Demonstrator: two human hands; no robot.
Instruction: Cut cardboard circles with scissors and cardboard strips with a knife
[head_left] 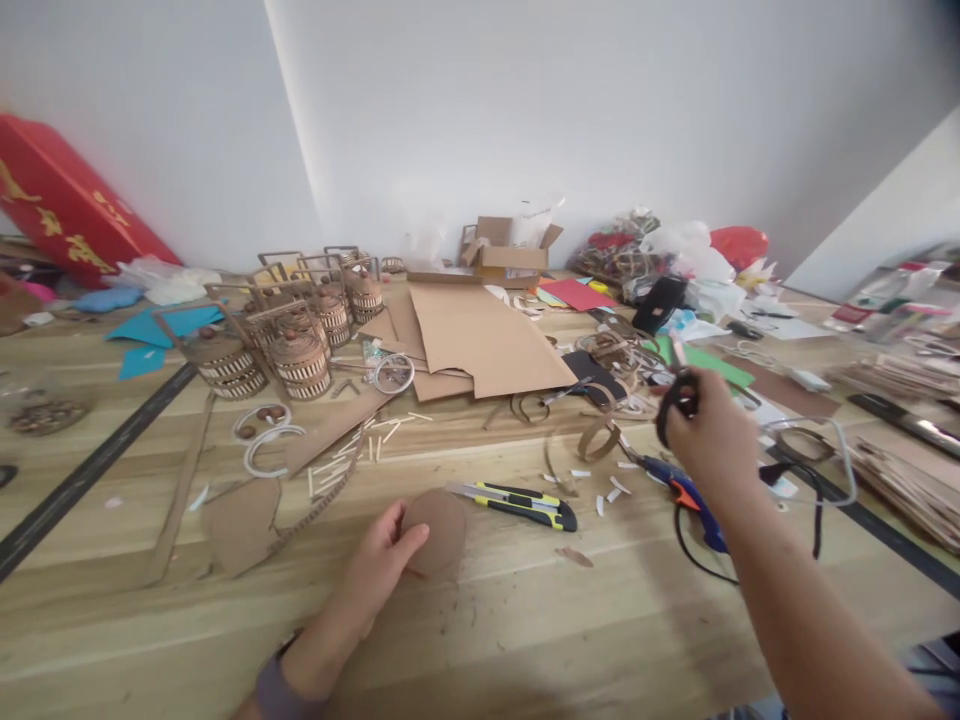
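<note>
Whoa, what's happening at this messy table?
Someone is working with both hands. Their left hand holds a round brown disc by its edge, with the thumb on top. Their right hand grips black-handled scissors above the table. A yellow-and-black cutter lies beside the disc, and a blue glue gun lies near the right forearm. Little handled baskets stand farther back, toward the left.

Viewing remotely. Utility knife (525, 505): yellow and black. Left of it, cardboard disc (435, 533), plain brown. Right of it I log glue gun (709, 522), dark blue, orange trigger (685, 492); upper right, scissors (684, 380), black-handled. Far upper left of it, baskets (300, 365), striped cream and brown. Beneath it, table (540, 620), pale, wood-grained.
</note>
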